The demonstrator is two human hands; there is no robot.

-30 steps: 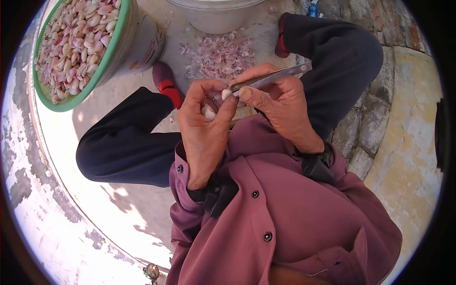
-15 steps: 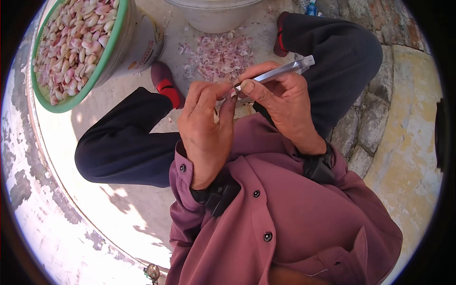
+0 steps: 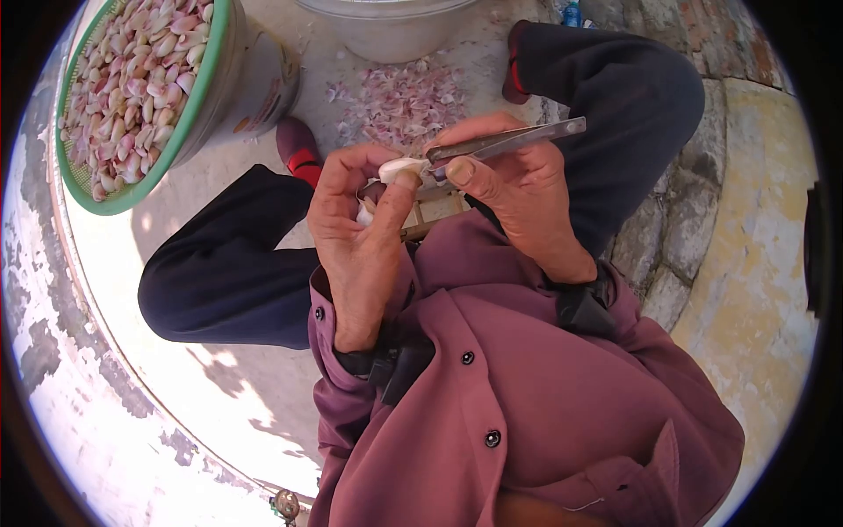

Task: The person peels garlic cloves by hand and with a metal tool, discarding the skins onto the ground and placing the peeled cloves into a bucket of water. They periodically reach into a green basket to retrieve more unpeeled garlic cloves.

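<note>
My left hand [image 3: 347, 235] pinches a pale garlic clove [image 3: 400, 169] between thumb and fingers. Another whitish clove [image 3: 364, 212] is tucked in the curl of the same hand. Metal tweezers [image 3: 536, 134] lie in my right hand [image 3: 536, 198], with the thumb and fingers closed around their arms. Their tips point left, right at the end of the pinched clove, where thin bits of skin show. Both hands are raised above my lap, close together.
A green-rimmed basket [image 3: 207, 72] heaped with unpeeled garlic cloves [image 3: 132, 97] sits on a bucket [image 3: 263, 83] at upper left. Pinkish garlic skins [image 3: 408, 105] cover the ground ahead, before a large pale tub [image 3: 395, 31]. My bent legs flank the hands.
My left hand has shifted left and turned, so the clove and another in the palm now show. The tweezers have rolled, showing both arms apart; my right hand has barely moved.
</note>
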